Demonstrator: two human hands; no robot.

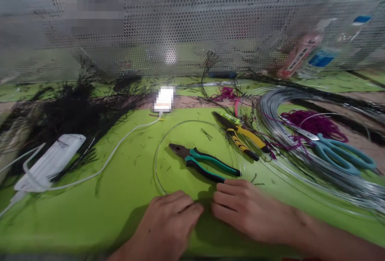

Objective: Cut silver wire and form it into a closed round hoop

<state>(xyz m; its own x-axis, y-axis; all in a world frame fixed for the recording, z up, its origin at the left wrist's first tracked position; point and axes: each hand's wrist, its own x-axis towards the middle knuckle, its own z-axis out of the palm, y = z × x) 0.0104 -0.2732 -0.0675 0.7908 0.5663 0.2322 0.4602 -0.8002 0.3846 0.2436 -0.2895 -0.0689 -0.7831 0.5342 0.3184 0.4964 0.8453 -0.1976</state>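
A thin metal wire (pixel 155 160) curves in a large loop over the green table surface. One side of it runs down to my left hand (pixel 171 225), which is closed on it in a pinch. Close beside it, my right hand (pixel 246 211) is closed with its fingers curled; whatever lies inside them is hidden. The loop's other side drops toward this hand. Teal-and-black combination pliers (pixel 192 157) lie across the loop, a handle end right at my right fingers. Beyond are yellow-and-black pliers (pixel 243 134), their jaws pointing away to the left.
A big coil of wire (pixel 270 108) lies right, with blue-handled scissors (pixel 339 154) and purple yarn (pixel 319 124). Left are black bristly strands (pixel 72 108) and a white power bank (pixel 52 162), cabled to a lit phone (pixel 164 99). Bottles (pixel 300 54) stand by a perforated metal panel (pixel 186 20).
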